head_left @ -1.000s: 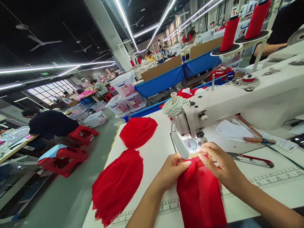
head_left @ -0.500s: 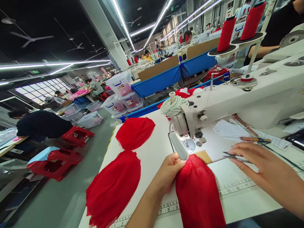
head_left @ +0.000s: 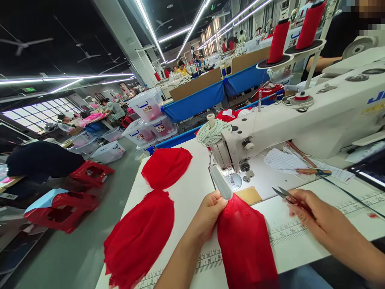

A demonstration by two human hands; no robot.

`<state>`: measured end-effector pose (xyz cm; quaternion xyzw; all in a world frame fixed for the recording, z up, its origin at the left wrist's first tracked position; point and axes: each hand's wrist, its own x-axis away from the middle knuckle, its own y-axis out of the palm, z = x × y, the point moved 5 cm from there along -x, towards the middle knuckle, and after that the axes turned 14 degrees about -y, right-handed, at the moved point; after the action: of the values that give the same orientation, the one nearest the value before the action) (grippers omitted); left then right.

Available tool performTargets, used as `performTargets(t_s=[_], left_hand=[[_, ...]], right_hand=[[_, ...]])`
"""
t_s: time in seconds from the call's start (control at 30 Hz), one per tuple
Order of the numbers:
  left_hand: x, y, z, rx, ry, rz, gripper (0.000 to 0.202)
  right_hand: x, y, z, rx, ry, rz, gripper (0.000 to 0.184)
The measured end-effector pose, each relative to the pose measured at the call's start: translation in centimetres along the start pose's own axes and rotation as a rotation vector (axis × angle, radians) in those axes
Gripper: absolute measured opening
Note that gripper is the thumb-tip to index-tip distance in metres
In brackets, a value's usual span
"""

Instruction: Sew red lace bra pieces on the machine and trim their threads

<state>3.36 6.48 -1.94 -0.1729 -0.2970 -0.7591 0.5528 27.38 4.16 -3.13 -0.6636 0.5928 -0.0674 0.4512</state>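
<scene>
Red fabric (head_left: 245, 241) hangs from the sewing machine's front over the table edge. Its top left corner is pinched in my left hand (head_left: 212, 210), just below the machine's pale guard (head_left: 221, 181). My right hand (head_left: 313, 212) is closed round thread snips (head_left: 288, 196), their blades apart and pointing left, a little to the right of the fabric and not touching it. The needle area of the sewing machine (head_left: 236, 152) is partly hidden behind the guard. A tan patch (head_left: 251, 196) lies on the machine bed by the fabric's top edge.
Two red fabric pieces, a smaller one (head_left: 167, 167) and a larger one (head_left: 141, 237), lie on the left tabletop. Paper scraps (head_left: 279, 160) and a wooden-handled tool (head_left: 313, 171) rest under the machine arm. Red thread cones (head_left: 278, 42) stand above. Stacked plastic boxes (head_left: 146, 105) stand beyond.
My right hand has gripped the snips more fully and turned them, blades now angled up and left. My left hand still pinches the red fabric. The camera view has shifted slightly.
</scene>
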Motion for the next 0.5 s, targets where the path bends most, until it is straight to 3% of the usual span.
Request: performTargets(t_s=[0.13,0.27,0.5], left_hand=[[0.3,0.3,0.1,-0.044,0.033,-0.002,0.031],[0.4,-0.1,0.1,-0.086,0.072,0.059,0.032],[0.4,-0.1,0.0,-0.12,0.058,0.054,0.034]], right_hand=[[-0.6,2.8,-3.7,-0.025,-0.086,-0.121,0.033],[-2.2,3.3,-5.7,0.164,-0.222,-0.032,0.042],[-3.4,2.9,-7.4,0.415,-0.361,0.076,0.044]])
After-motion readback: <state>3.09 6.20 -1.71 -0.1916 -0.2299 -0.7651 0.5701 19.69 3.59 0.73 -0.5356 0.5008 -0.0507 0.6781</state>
